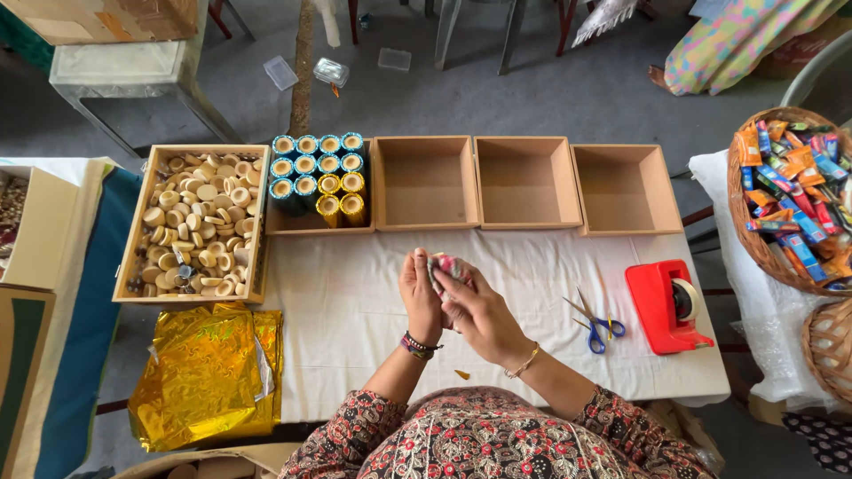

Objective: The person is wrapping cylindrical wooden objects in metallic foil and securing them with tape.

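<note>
Both hands, left hand [420,297] and right hand [470,306], clasp a small pink wrapped bundle [448,268] above the table [355,319]. Behind: a wooden tray [133,257] of discs, rolls [318,173] boxed, three empty boxes [524,182], a sweets basket [741,213].

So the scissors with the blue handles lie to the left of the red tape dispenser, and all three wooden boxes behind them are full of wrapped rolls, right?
Not quite. In the head view the scissors do lie left of the red tape dispenser, but the three wooden boxes behind them are empty. The wrapped rolls stand in another box further left, beside the tray of round wooden pieces.
</note>
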